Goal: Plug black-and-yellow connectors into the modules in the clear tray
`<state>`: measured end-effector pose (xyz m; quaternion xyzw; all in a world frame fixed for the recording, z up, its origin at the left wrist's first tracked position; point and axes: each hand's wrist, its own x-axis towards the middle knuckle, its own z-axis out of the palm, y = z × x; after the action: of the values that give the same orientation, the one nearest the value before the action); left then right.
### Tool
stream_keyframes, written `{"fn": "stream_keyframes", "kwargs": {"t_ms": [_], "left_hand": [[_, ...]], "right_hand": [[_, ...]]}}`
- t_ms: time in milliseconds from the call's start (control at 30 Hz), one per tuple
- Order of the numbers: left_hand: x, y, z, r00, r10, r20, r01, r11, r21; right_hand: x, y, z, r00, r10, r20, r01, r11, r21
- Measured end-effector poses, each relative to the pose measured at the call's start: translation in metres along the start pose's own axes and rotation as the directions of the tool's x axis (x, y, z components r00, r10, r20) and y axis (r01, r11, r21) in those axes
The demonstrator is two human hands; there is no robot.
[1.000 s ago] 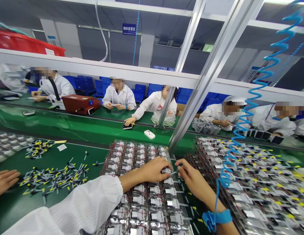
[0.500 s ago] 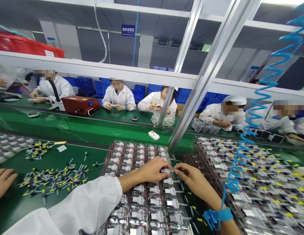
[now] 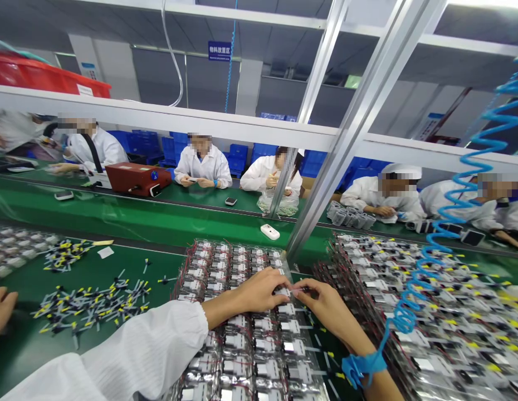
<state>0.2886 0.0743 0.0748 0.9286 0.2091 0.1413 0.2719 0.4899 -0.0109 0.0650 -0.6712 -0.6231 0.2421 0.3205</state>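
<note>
My left hand (image 3: 265, 289) rests over the clear tray (image 3: 238, 340), which holds rows of small white parts with red wires. Its thumb and fingers are closed in a pinch near the tray's right edge. My right hand (image 3: 323, 303) meets it there, thumb and forefinger pinched together, fingertips touching or nearly touching the left ones. Whatever lies between the fingertips is too small to make out. A blue band (image 3: 363, 367) circles my right wrist, tied to a coiled blue cord (image 3: 413, 295). Several small black parts with yellow tips (image 3: 330, 356) lie under my right forearm.
Loose black, grey and yellow pieces (image 3: 92, 303) are heaped on the green bench to the left. A stack of filled trays (image 3: 434, 312) stands right. Another person's hand (image 3: 0, 312) is at the left edge. Beyond a metal post (image 3: 346, 128), a white device (image 3: 269, 231) sits on the belt.
My right hand has shifted slightly left, closer to my left fingertips. The white device on the belt has moved right. The other person's hand has drawn back toward the left edge.
</note>
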Motion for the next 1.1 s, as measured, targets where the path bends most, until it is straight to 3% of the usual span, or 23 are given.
{"fn": "stream_keyframes", "kwargs": {"t_ms": [200, 767, 1100], "left_hand": [[0.001, -0.001, 0.001, 1.0, -0.009, -0.026, 0.007, 0.997, -0.071], [0.003, -0.007, 0.007, 0.998, 0.002, -0.065, -0.008, 0.996, -0.084], [0.0, -0.001, 0.004, 0.999, 0.01, -0.045, -0.013, 0.997, -0.072]], "right_hand": [[-0.003, -0.001, 0.001, 1.0, 0.01, 0.028, -0.011, 0.998, 0.061], [-0.001, 0.012, 0.01, 1.0, -0.021, 0.004, 0.02, 0.984, 0.175], [0.0, 0.006, 0.01, 0.999, -0.021, 0.033, 0.014, 0.978, 0.207]]}}
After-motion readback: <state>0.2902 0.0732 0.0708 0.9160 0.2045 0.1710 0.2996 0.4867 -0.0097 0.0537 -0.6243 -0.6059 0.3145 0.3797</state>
